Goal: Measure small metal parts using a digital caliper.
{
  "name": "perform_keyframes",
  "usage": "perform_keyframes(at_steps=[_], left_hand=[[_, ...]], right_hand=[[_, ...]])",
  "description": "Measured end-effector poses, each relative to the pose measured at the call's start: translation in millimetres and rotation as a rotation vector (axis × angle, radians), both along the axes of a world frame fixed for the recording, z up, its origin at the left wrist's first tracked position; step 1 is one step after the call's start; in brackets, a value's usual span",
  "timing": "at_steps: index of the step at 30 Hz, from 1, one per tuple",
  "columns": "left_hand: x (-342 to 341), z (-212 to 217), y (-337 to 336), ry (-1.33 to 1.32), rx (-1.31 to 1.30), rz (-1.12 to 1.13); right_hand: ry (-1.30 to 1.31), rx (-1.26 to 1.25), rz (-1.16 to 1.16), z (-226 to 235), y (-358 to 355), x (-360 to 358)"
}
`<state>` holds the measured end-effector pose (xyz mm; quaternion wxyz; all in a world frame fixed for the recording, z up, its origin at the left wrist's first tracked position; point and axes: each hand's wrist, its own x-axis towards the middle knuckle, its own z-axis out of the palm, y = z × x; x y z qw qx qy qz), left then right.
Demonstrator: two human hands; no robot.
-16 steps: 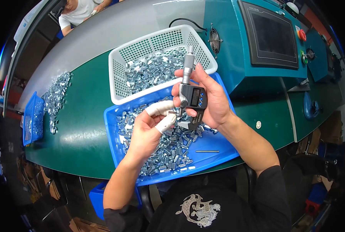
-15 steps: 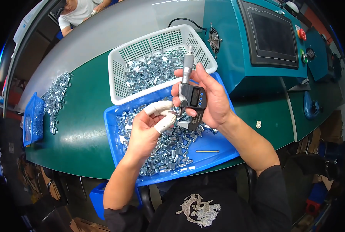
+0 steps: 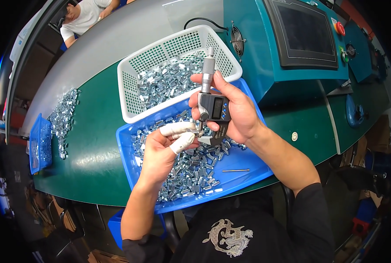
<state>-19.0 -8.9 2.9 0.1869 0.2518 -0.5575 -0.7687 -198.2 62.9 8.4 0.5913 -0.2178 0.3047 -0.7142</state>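
Observation:
My right hand is wrapped round a digital outside micrometer, its silver thimble pointing up and away and its frame opening toward the left. With white covers on thumb and forefinger, my left hand pinches a small shiny metal piece at the micrometer's jaws. Fingers partly hide the piece, and I cannot tell whether both jaws touch it. Below both hands lies a blue tray of loose hexagonal metal pieces. A thin metal pin rests on the tray's bare right part.
A white slotted basket of similar pieces stands behind the tray. At the far left, a small blue basket adjoins a loose pile. A teal machine with a screen stands at the right. Another person sits across the table.
My left hand has brought the small metal piece closer in at the micrometer's jaws. The right hand keeps its hold on the micrometer. The whole view has shifted slightly.

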Motion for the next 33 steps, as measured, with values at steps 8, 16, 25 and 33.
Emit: perform_keyframes(at_steps=[8, 16, 25, 33], left_hand=[[-0.4, -0.3, 2.1, -0.002, 0.010, 0.006], [-0.5, -1.2, 3.7, -0.016, 0.008, 0.005], [-1.6, -3.2, 2.8, -0.008, 0.017, 0.012], [-1.7, -1.5, 3.9, -0.019, 0.050, 0.005]], right_hand=[[0.022, 0.000, -0.008, 1.5, 0.9, 0.4], [0.039, 0.016, -0.046, 2.0, 0.9, 1.8], [-0.042, 0.010, -0.024, 0.4, 1.2, 0.4], [0.062, 0.059, -0.050, 0.2, 0.2, 1.9]])
